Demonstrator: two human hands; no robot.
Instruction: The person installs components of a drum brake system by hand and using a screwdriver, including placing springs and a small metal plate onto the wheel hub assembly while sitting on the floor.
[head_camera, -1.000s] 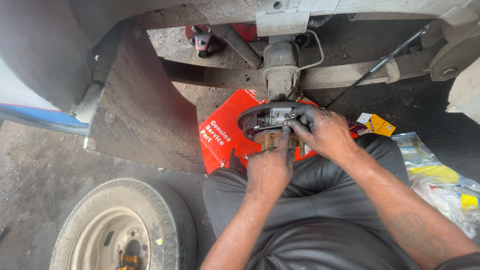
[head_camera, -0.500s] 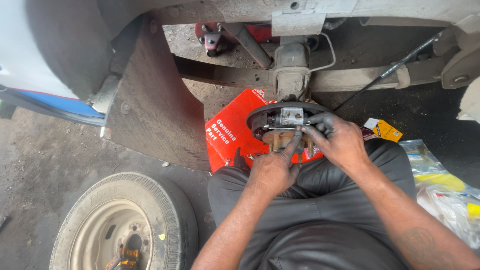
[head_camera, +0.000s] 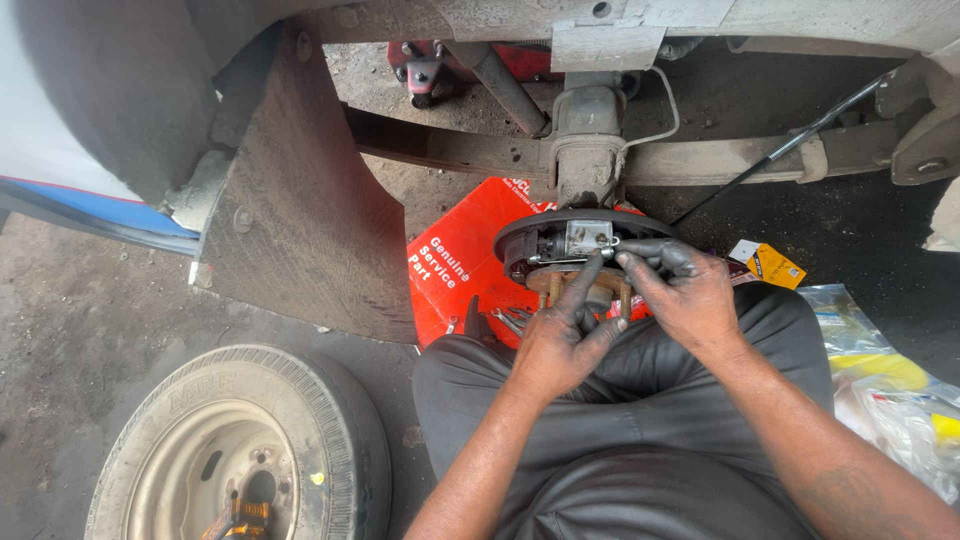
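The left hand (head_camera: 560, 335) is reaching up to the brake assembly (head_camera: 575, 245), its fingers spread and one fingertip pressing at the metal part in the middle of the backing plate; it is touching rather than gripping anything. The right hand (head_camera: 680, 285) is lying just beside it, its greasy fingers stretched flat along the same part from the other side, holding nothing closed in the palm. The brake assembly is sitting at the end of the axle (head_camera: 590, 150), right above the person's knees, with wheel studs (head_camera: 625, 297) showing under it.

Starting at the left, a removed wheel (head_camera: 240, 450) is lying flat on the ground. A dark mud flap (head_camera: 300, 220) is hanging above it. A red carton (head_camera: 460, 260) is resting behind the brake assembly. A small yellow box (head_camera: 770, 265) is lying beyond the right hand, and plastic bags (head_camera: 890, 390) are sitting at the far right.
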